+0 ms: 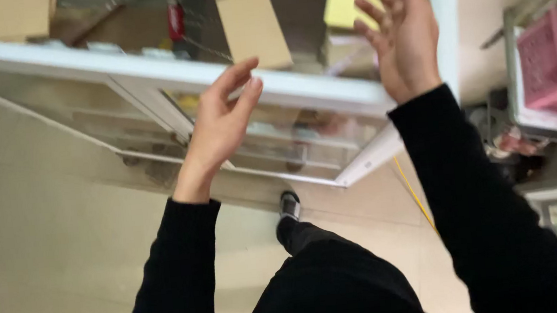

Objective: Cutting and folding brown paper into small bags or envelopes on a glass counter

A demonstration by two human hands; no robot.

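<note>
My left hand [221, 121] is raised in front of a white glass-topped counter [168, 72], fingers apart and holding nothing, its fingertips near the counter's front rail. My right hand [399, 32] is lifted higher at the counter's right end, open and empty, palm turned inward. A brown cardboard box [252, 26] lies on the counter between the two hands. A yellow pad [342, 7] sits just left of my right hand's fingers. Both arms wear black sleeves.
Another cardboard box [6, 18] lies at the counter's far left and a red object [175, 20] near its middle. Glass shelves [291, 142] show below the top. A pink crate [552, 69] stands on a rack at the right. Beige tiled floor [49, 253] spreads left.
</note>
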